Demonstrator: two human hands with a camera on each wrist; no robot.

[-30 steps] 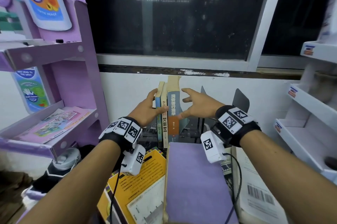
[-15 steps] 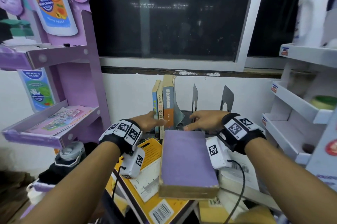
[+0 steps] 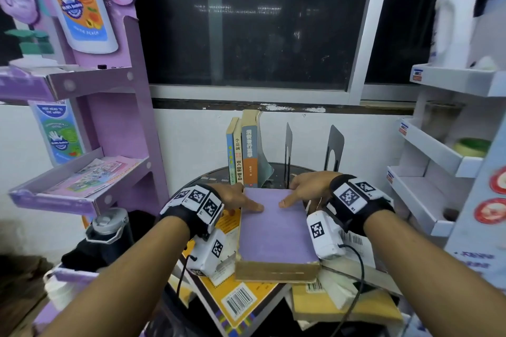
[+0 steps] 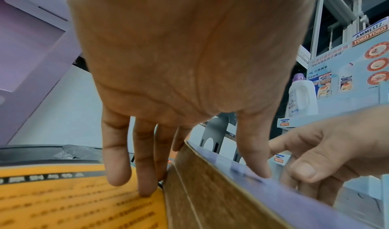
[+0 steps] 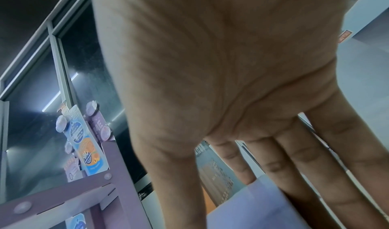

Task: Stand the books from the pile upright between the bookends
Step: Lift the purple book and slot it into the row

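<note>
A thick purple book [image 3: 273, 229] lies flat on top of the pile, over an orange book [image 3: 232, 290]. My left hand [image 3: 235, 197] holds its far left corner: thumb on the cover [image 4: 294, 191], fingers [image 4: 145, 174] down the page edge onto the orange book [image 4: 73, 199]. My right hand [image 3: 304, 191] holds the far right corner, thumb on the cover [image 5: 263, 207], fingers [image 5: 315, 174] past the edge. Three books [image 3: 242, 153] stand upright behind, against a grey bookend [image 3: 265, 172]. Two dark bookends [image 3: 287, 150] [image 3: 333, 147] stand free to their right.
The pile rests on a small round dark table [image 3: 208, 175] against a white wall under a window. A purple display shelf [image 3: 82, 186] stands close on the left, a white one [image 3: 427, 194] on the right. A lidded bottle [image 3: 106, 227] sits low on the left.
Both hands left the standing books, came down and toward me, and took hold of the purple book's far end. The standing books stay upright.
</note>
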